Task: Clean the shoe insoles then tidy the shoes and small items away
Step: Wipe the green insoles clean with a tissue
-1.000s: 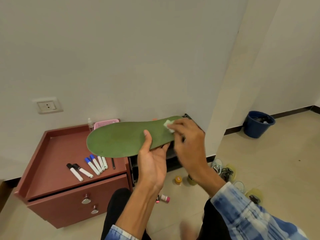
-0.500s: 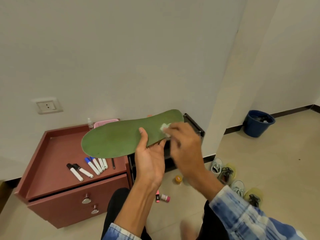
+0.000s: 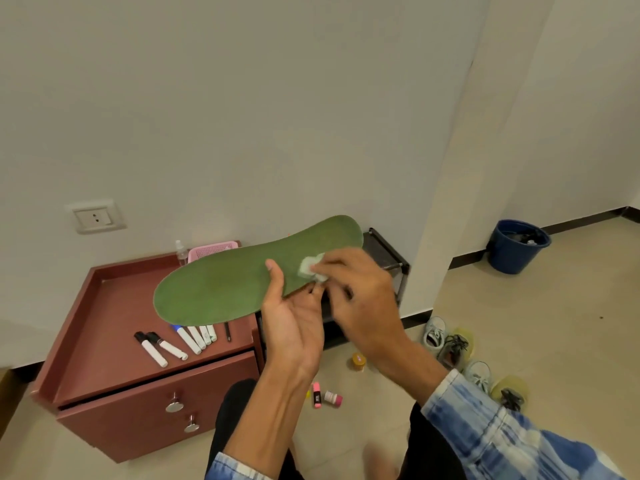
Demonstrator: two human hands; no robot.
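**One green insole (image 3: 221, 289) held in mid-air**

The left hand (image 3: 294, 327) grips the insole at its near edge, thumb on top and fingers beneath, and holds it above the red cabinet's surface (image 3: 114, 306). The right hand (image 3: 363, 306) pinches a small white wipe (image 3: 310, 265) and presses it on the insole toward its right end. Markers (image 3: 187, 341) lie in a row on the surface. Small bottles (image 3: 327, 398) and pale shoes (image 3: 453, 348) sit on the floor.

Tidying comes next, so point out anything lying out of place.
A yellow-lidded jar, a pink marker and a pink-capped bottle lie loose on the floor beside the cabinet. Shoes sit scattered on the floor by the shoe rack, not on it.
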